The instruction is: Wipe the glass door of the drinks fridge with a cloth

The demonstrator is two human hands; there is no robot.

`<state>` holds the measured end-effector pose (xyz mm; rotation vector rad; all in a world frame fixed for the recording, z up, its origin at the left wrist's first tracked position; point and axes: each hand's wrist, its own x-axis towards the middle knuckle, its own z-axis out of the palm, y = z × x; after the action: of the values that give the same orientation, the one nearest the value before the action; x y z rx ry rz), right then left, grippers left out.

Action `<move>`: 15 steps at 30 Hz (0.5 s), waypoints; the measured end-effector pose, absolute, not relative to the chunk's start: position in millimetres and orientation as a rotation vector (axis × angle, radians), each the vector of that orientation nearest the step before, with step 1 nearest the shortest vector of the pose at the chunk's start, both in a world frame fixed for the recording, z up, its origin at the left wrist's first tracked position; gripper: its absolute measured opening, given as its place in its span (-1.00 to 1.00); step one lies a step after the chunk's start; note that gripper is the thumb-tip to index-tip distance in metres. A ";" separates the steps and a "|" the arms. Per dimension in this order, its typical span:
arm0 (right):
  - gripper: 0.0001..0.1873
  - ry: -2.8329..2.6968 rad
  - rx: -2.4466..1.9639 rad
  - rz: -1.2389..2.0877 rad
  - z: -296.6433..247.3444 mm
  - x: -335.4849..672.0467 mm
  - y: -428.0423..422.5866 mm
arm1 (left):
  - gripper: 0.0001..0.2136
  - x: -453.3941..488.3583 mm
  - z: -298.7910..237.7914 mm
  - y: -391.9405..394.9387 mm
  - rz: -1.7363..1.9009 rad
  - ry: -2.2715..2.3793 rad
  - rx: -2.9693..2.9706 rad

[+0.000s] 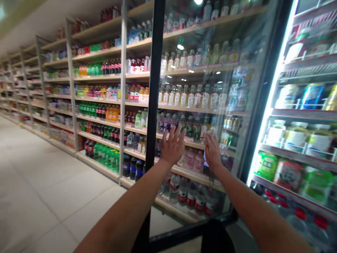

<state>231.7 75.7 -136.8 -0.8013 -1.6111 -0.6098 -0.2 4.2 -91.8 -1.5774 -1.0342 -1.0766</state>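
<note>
The glass door (195, 79) of a drinks fridge stands swung open in front of me, with a black frame (154, 95). My left hand (173, 147) has its fingers spread and rests against the glass or very near it. To its right, my right hand (213, 153) is closed on a small whitish cloth or tissue (211, 134) held up at the pane. Its fingers partly hide the cloth. Through the glass I see shelves of bottles, including pink-labelled ones (189, 160) behind my hands. Below, part of a dark shape at my legs is near the door's lower edge.
The lit fridge interior on the right has racks with cans (312, 95), white-capped bottles (298, 136) and green packs (267, 165). Long drink shelves (98, 119) run off to the left beside a pale tiled floor (60, 189). The door's bottom rail (184, 235) crosses low in front.
</note>
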 end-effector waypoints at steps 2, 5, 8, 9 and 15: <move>-0.39 -1.653 -0.787 -0.608 -185.7 226.5 69.5 | -0.46 0.4 -65.6 3.4 -1.068 -0.957 -1.586; -0.32 -1.689 -0.801 -0.619 -249.5 220.6 61.7 | -0.41 2.4 -21.2 9.5 -1.053 -0.928 -1.617; -0.27 -1.709 -0.824 -0.610 -284.5 220.2 56.6 | -0.27 3.0 6.1 19.0 -1.025 -0.986 -1.676; -0.27 -1.724 -0.832 -0.598 -288.2 221.9 55.7 | -0.24 2.7 9.4 21.5 -1.018 -1.011 -1.691; -0.36 -1.842 -0.802 -0.554 -233.3 236.9 57.3 | -0.26 1.5 3.0 24.0 -1.056 -1.045 -1.749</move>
<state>236.9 57.3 -233.3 -0.8018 -1.8416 -0.5541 1.5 24.0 3.0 -1.7493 -1.0452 -1.0558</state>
